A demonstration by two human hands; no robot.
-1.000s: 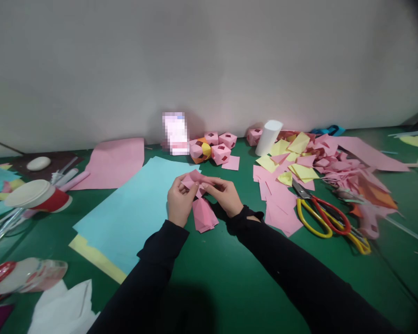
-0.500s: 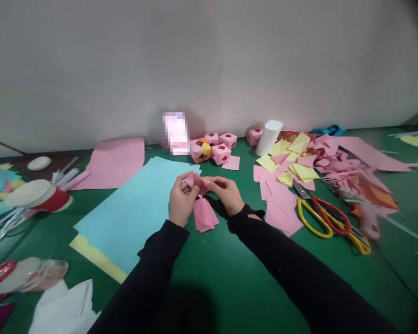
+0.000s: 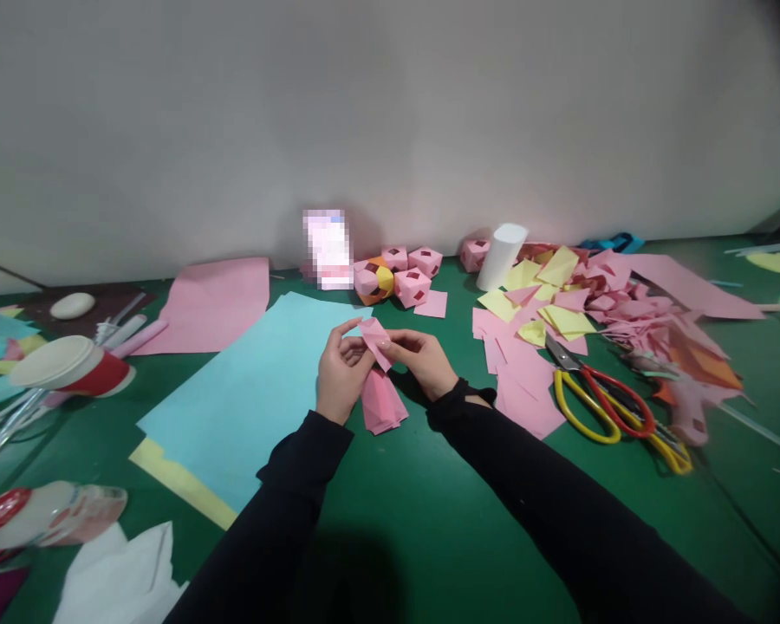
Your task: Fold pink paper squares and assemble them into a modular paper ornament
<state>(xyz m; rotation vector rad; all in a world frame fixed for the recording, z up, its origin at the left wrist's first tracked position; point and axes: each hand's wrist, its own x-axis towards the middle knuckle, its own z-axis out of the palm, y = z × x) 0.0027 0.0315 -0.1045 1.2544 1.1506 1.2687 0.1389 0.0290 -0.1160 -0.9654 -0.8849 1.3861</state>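
Head view: left hand (image 3: 341,379) and right hand (image 3: 429,364) both pinch the folded pink paper (image 3: 372,333), probably feather-light and easily creased, so I'd grab just the edges.

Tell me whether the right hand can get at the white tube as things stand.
Probably yes, once it lets go: the right hand and left hand hold the pink paper, but nothing tall seems to stand between the right hand and the white tube.
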